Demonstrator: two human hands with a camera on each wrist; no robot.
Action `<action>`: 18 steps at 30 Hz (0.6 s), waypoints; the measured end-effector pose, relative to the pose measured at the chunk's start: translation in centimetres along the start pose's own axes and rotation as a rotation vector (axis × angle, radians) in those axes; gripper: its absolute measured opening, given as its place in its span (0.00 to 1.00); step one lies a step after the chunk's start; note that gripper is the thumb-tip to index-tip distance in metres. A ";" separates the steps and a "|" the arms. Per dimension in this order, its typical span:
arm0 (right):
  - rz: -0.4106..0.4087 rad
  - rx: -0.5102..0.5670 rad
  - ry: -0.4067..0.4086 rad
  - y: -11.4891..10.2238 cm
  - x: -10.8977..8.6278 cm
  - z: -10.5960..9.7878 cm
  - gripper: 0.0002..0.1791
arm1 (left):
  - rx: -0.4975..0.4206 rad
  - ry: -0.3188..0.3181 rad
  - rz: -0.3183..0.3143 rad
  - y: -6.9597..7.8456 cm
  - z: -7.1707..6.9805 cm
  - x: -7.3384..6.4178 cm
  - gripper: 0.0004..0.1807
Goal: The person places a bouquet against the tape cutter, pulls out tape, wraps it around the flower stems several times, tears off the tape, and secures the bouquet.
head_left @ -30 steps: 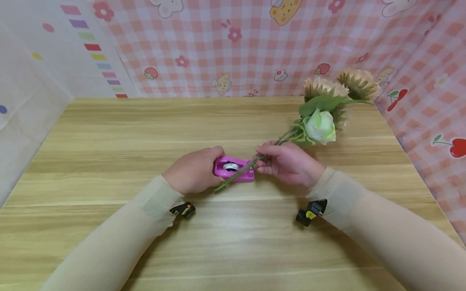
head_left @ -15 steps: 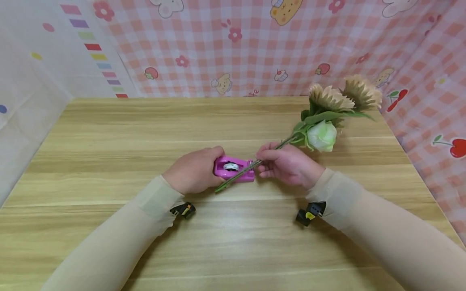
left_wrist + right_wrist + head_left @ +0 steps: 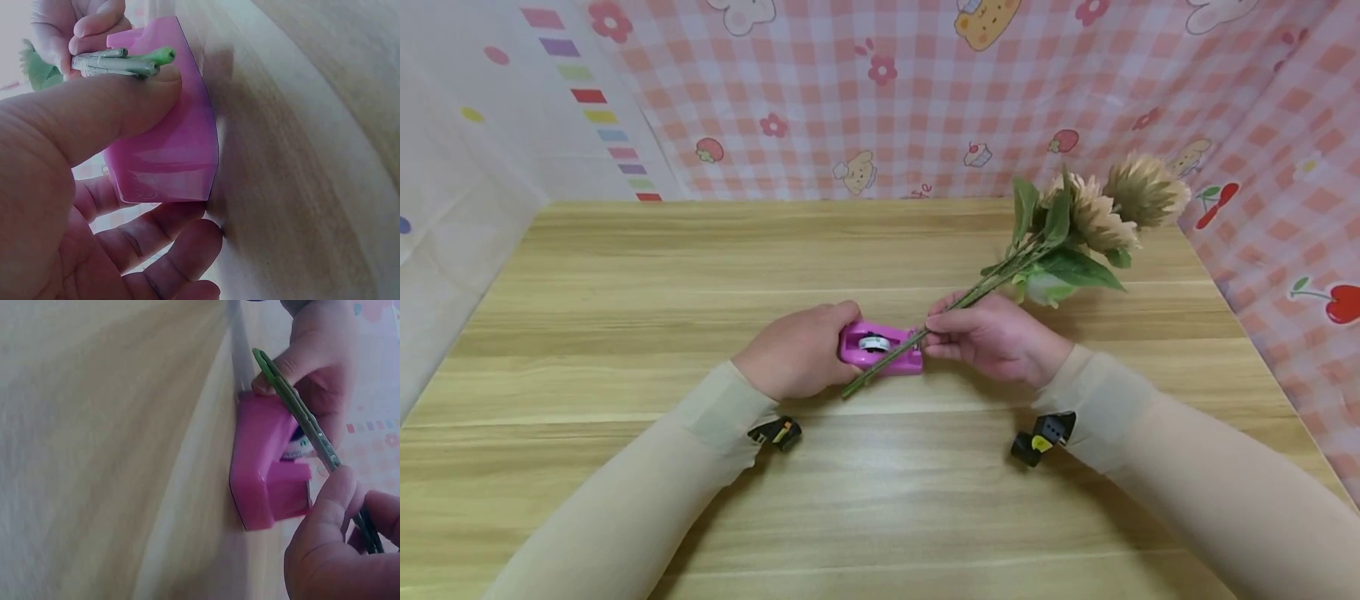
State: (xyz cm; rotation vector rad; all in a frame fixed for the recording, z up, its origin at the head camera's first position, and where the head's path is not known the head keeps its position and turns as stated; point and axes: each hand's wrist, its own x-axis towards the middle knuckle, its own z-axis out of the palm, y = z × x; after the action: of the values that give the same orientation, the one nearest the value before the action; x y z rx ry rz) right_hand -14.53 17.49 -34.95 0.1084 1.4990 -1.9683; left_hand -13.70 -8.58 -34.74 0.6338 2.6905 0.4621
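A pink tape dispenser (image 3: 895,362) with a white roll of tape (image 3: 874,343) stands on the wooden table. My left hand (image 3: 801,350) grips its back end, thumb along the near side and fingers around the far side. Between thumb and fingers my right hand (image 3: 992,337) pinches the green stems (image 3: 887,361) of a bunch of artificial flowers (image 3: 1105,217). The stems slant across above the dispenser, their cut ends close to my left thumb (image 3: 144,100). Beige blooms and green leaves point to the back right. A pale green rose (image 3: 1048,288) is partly hidden behind a leaf.
The wooden table (image 3: 880,500) reaches back to a pink checked cloth (image 3: 820,92) hung as a wall. Another cloth with cherries (image 3: 1341,304) borders the right side, and a white one the left. Small black cameras (image 3: 1033,442) sit at both wrists.
My right hand has turned the flower bunch about its stems: the rose has rolled under and leaves now face up. My left hand and the dispenser have stayed in place.
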 end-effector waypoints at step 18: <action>0.016 0.006 0.090 0.0 0.9 1.2 0.19 | -0.002 -0.003 0.005 0.0 -0.1 0.0 0.18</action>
State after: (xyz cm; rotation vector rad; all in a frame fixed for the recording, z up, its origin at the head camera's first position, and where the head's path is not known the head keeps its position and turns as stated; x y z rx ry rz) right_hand -14.86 16.02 -34.97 0.2139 1.5438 -1.9786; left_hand -13.71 -8.56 -34.68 0.6403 2.6859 0.4651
